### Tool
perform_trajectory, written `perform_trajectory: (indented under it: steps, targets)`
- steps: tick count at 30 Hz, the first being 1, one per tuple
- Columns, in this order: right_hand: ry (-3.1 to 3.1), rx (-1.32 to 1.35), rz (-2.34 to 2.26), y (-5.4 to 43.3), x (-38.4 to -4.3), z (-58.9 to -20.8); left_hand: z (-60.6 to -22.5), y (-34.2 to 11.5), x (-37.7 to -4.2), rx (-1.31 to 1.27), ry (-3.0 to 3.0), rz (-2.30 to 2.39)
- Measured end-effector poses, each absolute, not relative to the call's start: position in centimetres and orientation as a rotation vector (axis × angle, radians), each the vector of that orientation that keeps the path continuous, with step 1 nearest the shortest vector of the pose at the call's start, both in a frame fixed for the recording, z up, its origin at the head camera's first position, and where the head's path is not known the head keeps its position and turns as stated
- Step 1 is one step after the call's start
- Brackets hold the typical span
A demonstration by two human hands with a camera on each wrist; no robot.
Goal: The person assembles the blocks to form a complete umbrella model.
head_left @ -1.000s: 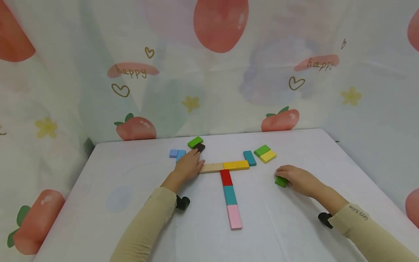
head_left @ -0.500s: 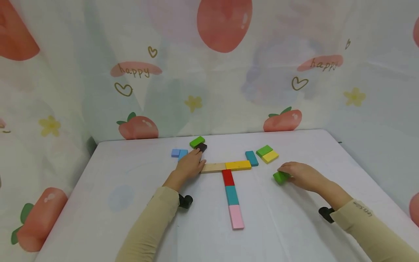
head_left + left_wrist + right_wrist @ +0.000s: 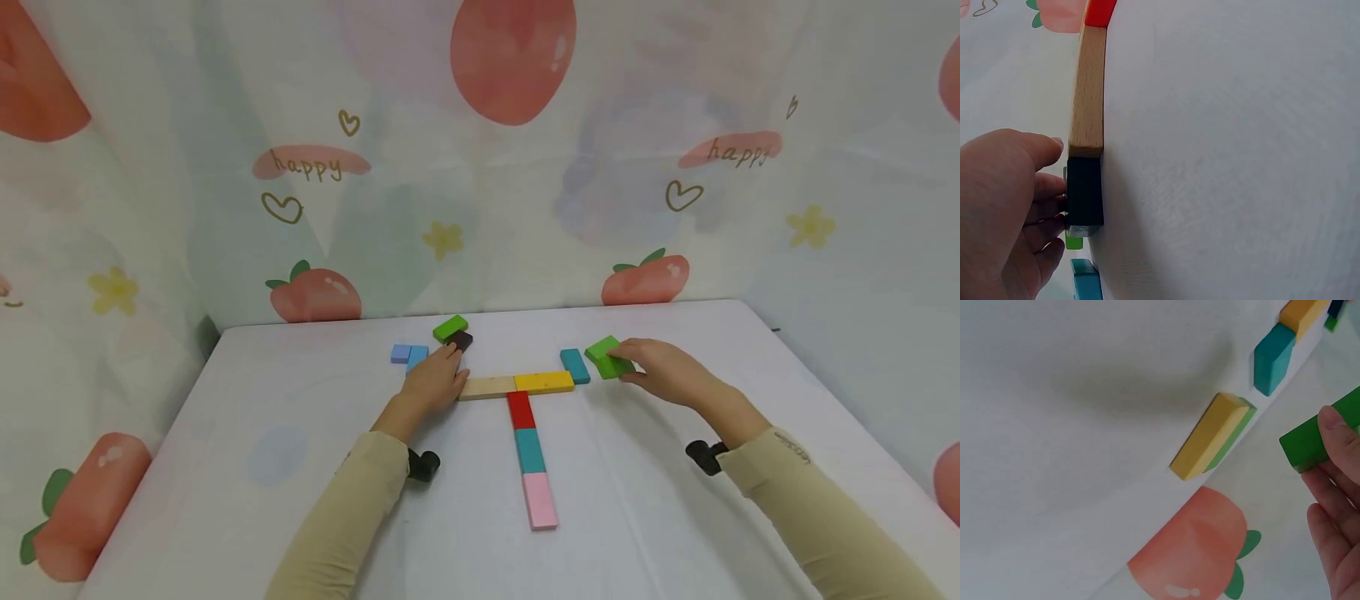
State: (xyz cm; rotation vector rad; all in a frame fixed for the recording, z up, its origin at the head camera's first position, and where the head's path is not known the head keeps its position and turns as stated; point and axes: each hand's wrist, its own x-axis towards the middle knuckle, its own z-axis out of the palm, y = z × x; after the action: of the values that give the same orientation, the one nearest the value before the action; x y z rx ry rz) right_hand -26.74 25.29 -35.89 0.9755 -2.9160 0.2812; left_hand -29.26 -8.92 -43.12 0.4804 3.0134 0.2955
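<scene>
My left hand lies over the left end of the blocks in the head view, still, its fingers extended toward a dark block. In the left wrist view the fingers are right beside a dark block that shows at the end of a plain wooden block. My right hand pinches a green block between thumb and fingers. It is held up close to a lying pair, a yellow block and another green block. In the head view the held block hides the yellow one.
An orange-yellow block continues the wooden one, with a teal block at its right end. Red, teal and pink blocks run toward me. Blue blocks and a green one lie back left.
My right hand has lifted the green block from the table and carried it away from me and leftward, over to the yellow and green pair. The left hand has stayed in place.
</scene>
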Motion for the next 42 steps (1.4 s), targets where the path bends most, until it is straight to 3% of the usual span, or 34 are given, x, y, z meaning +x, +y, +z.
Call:
perform_trajectory:
  steps: [24, 42]
  targets:
    - [-3.068, 0.975, 0.263, 16.5, -31.6, -35.7, -43.2, -9.2, -29.3, 0.535, 3.041, 0.305]
    - [-3.106, 1.008, 0.015, 11.3, -34.1, -38.7, -43.2, -9.0, -29.7, 0.497, 3.013, 0.283]
